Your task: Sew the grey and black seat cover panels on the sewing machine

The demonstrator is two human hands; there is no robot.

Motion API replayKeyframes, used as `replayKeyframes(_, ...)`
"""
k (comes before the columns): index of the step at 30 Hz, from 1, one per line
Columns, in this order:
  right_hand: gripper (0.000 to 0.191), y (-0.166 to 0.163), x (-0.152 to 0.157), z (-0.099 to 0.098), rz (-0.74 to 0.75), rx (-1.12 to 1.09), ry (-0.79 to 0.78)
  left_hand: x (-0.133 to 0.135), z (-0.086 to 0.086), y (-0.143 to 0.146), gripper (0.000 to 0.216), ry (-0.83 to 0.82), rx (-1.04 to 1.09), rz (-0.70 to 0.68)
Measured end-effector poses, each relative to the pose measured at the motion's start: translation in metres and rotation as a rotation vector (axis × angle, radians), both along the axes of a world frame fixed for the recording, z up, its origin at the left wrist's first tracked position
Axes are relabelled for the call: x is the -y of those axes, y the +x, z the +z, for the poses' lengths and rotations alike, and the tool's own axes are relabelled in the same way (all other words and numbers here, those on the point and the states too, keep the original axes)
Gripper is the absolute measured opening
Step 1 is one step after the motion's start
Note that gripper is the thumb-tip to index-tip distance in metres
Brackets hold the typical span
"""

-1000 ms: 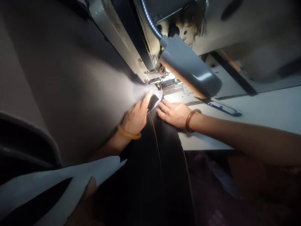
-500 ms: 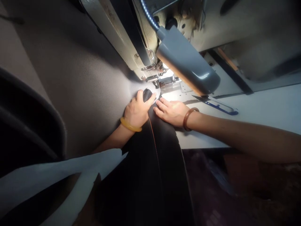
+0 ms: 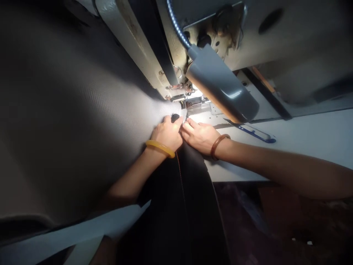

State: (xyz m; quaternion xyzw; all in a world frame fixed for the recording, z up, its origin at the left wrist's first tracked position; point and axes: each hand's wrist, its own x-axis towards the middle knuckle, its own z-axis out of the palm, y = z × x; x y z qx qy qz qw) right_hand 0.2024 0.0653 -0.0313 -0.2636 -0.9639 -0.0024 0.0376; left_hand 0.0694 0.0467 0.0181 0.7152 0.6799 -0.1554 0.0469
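Observation:
My left hand, with a yellow bangle at the wrist, is closed on the fabric just in front of the sewing machine's presser foot. Beside it, my right hand has its fingers curled in and pinches the edge of the black fabric. Both hands nearly touch at the fingertips. Down the black fabric runs a line of orange stitching. Grey mesh fabric spreads to the left and reaches under the foot. What lies beneath my fingers is hidden.
A lamp on a flexible neck hangs over the needle area. Blue-handled thread snips lie on the white table at right. The machine's arm rises above. Pale strips cross the lower left.
My right hand's fingers have curled in from lying flatter and drawn closer to the left. My left hand has turned and moved slightly down the fabric. The view has shifted a little.

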Motion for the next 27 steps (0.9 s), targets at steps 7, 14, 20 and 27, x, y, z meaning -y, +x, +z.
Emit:
replayKeyframes(7, 0.037, 0.008, 0.004, 0.003, 0.148, -0.018, -0.030, 0.001, -0.001, 0.006, 0.048, -0.010, 0.051, 0.076)
replayKeyframes(14, 0.038, 0.009, 0.006, -0.001, 0.074, 0.003, 0.051, -0.003, 0.001, 0.010, 0.048, -0.018, 0.116, 0.166)
replayKeyframes(20, 0.034, 0.015, 0.006, 0.015, 0.223, 0.100, 0.006, -0.004, 0.000, 0.014, 0.049, -0.014, 0.162, 0.227)
replayKeyframes(27, 0.037, 0.013, 0.008, 0.007, 0.135, 0.060, 0.098, -0.010, -0.004, 0.010, 0.049, 0.013, 0.191, 0.197)
